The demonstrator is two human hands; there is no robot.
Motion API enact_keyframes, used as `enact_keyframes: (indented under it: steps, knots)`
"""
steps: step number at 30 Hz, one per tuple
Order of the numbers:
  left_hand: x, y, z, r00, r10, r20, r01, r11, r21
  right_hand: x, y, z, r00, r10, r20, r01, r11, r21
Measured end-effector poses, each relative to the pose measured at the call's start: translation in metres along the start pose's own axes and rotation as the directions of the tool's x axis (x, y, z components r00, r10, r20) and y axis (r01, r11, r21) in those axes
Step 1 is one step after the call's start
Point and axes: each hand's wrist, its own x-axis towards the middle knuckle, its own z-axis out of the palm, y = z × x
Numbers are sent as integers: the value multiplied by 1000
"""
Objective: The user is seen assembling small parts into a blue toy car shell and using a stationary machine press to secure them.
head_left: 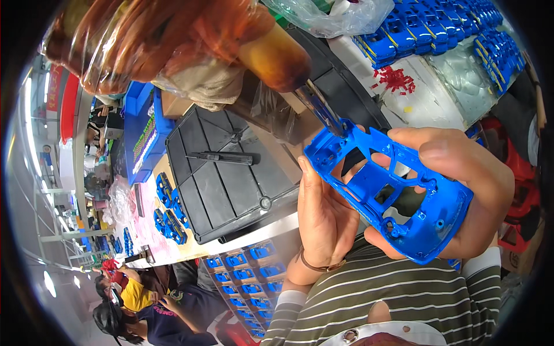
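A blue plastic toy car body shell is held tilted in front of me, its open window frames showing. My right hand grips its right side, thumb and fingers around the edge. Against its left edge rests my left hand, with the thumb or a finger up along the rim and the other fingers partly hidden behind the shell. From above comes a tool wrapped in clear film, with an amber rounded end. Its metal shaft reaches down to the shell's upper left corner, and I cannot tell whether it touches.
Left of the shell, a black ribbed crate lid carries a dark pen-like tool. Small red pieces lie beside rows of blue shells at upper right. More blue parts fill a clear tray. Other people sit at lower left.
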Motion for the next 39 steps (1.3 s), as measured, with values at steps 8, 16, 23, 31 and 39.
enact_keyframes:
  steps: [8, 16, 23, 31, 39]
  knots:
    - [0, 3, -1, 996, -30, 78, 25, 997, 69, -1, 0, 1, 1000, -2, -24, 2, 1000, 23]
    - [-1, 0, 8, 996, 7, -90, 11, 981, 196, -1, 1, 3, 999, -10, -49, 13, 999, 43]
    - [-1, 1, 3, 1000, 1, -13, 1, 986, 166, -1, 1, 5, 997, -23, -77, 29, 997, 72]
    - [1, 3, 6, 997, -14, 76, 9, 998, 67, -1, 4, 9, 993, -37, -115, 50, 993, 111]
    - [7, 6, 4, 996, -42, -79, 55, 983, 173, -2, 6, 7, 993, -39, -111, 55, 988, 145]
